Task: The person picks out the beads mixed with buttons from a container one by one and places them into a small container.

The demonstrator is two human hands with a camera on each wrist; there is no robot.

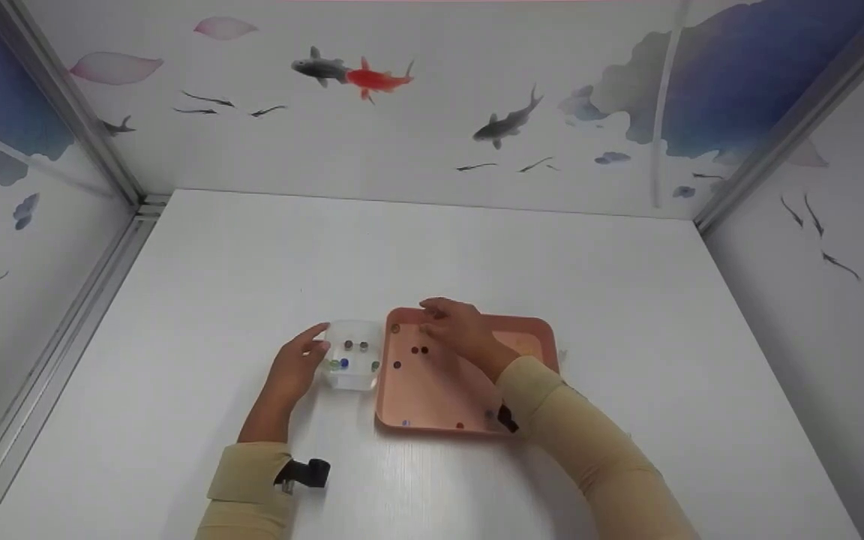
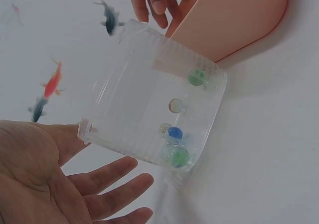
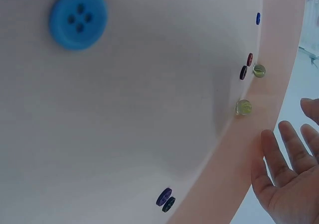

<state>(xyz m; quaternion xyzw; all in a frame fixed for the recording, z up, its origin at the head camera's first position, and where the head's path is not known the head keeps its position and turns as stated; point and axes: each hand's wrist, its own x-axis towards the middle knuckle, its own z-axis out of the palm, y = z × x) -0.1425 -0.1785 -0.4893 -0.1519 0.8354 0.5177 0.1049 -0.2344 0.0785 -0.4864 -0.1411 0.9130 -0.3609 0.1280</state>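
Note:
A clear plastic container point(image 1: 349, 382) stands left of the pink tray point(image 1: 432, 394). Several glass marbles lie in it, among them a blue marble point(image 2: 175, 133) and a green marble point(image 2: 198, 76). At the container's left side is my left hand point(image 1: 298, 367), thumb by the rim and fingers loosely spread along the wall. Over the tray's far part reaches my right hand point(image 1: 462, 330); its fingers are relaxed, and nothing shows between them in the right wrist view. Two yellowish marbles, one a clear marble point(image 3: 243, 107), lie by the tray wall near that hand.
Scattered in the tray are several buttons, such as a large light-blue button point(image 3: 62, 20), a red button point(image 3: 249, 59) and a purple button point(image 3: 164, 196). The white table point(image 1: 252, 255) meets a wall panel point(image 1: 417, 150) painted with fish at the back.

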